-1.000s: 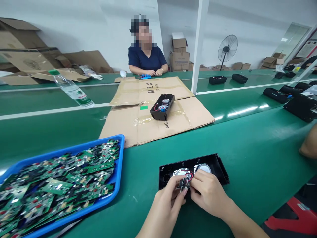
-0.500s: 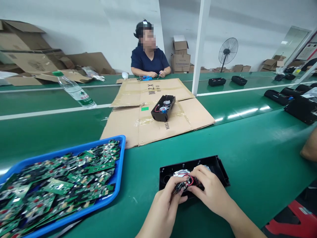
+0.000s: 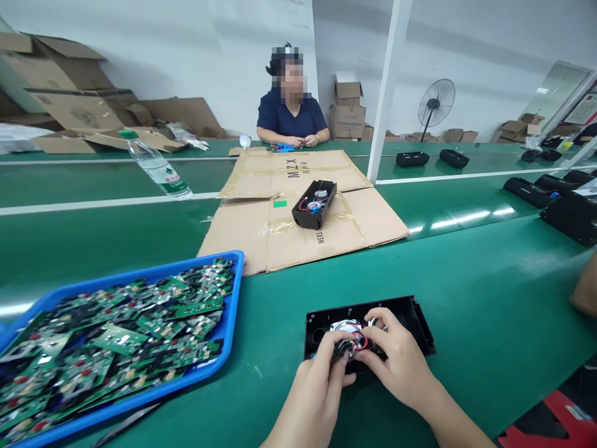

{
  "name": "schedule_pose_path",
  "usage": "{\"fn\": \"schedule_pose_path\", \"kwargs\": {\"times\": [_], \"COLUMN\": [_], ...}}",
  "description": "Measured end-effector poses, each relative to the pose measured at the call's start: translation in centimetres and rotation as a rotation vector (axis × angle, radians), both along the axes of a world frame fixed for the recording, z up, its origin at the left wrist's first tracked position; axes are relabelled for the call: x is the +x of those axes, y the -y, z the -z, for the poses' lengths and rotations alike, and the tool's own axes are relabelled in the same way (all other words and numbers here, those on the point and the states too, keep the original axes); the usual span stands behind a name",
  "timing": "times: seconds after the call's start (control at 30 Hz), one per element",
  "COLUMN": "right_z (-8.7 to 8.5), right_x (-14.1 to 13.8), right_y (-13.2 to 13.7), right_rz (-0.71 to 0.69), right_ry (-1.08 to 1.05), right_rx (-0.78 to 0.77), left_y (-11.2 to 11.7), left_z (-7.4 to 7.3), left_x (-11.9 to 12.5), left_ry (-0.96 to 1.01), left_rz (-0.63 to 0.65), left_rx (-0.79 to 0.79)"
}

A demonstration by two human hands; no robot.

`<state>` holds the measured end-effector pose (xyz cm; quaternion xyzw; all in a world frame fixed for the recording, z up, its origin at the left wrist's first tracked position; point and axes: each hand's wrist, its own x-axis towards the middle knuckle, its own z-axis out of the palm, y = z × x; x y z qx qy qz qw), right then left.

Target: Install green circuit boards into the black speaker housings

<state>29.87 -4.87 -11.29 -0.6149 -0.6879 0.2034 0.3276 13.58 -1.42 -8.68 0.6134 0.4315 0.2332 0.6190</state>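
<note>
A black plastic speaker housing [image 3: 410, 314] lies open on the green belt in front of me, with two round silver speaker backs inside. My left hand [image 3: 319, 389] and my right hand [image 3: 398, 364] meet over its middle. Both pinch a small dark circuit board with red and black wires [image 3: 355, 343], holding it against the housing. The fingers of both hands are closed on that part. Much of the board is hidden under my fingers.
A blue tray [image 3: 231, 298] heaped with green circuit boards sits to my left. Flattened cardboard [image 3: 359, 218] further out carries another open black housing [image 3: 314, 203]. A water bottle [image 3: 158, 168] lies on the belt. A person sits across the belt; more black housings lie at right.
Both hands have pushed the small wired board down from above the housing's near edge into the housing. The camera has shifted slightly left and down.
</note>
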Motion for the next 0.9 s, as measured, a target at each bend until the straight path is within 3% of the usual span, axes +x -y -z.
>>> {"fn": "schedule_pose_path", "kwargs": {"times": [0.13,0.23,0.37,0.47,0.73,0.9], "right_z": [-0.2,0.2,0.7,0.5,-0.2,0.1], "right_x": [0.4,0.9,1.4,1.4,0.9,0.7], "right_y": [-0.2,-0.3,-0.3,-0.2,-0.1,-0.2], "right_rz": [0.016,0.107,0.222,0.211,-0.058,-0.075], "right_ry": [-0.115,-0.316,-0.514,-0.472,-0.233,-0.166], "right_rx": [-0.113,-0.187,-0.146,-0.048,0.181,0.305], "left_y": [-0.4,-0.7,-0.8,-0.9,-0.4,-0.4], "left_z": [0.1,0.2,0.4,0.5,0.8,0.8], "left_x": [-0.4,-0.5,-0.3,-0.2,-0.2,0.0], "left_ry": [-0.056,-0.062,-0.073,-0.075,-0.059,-0.040], "left_rz": [-0.006,-0.010,-0.028,-0.037,-0.086,-0.102], "left_rx": [-0.050,-0.045,-0.006,0.025,0.103,0.112]}}
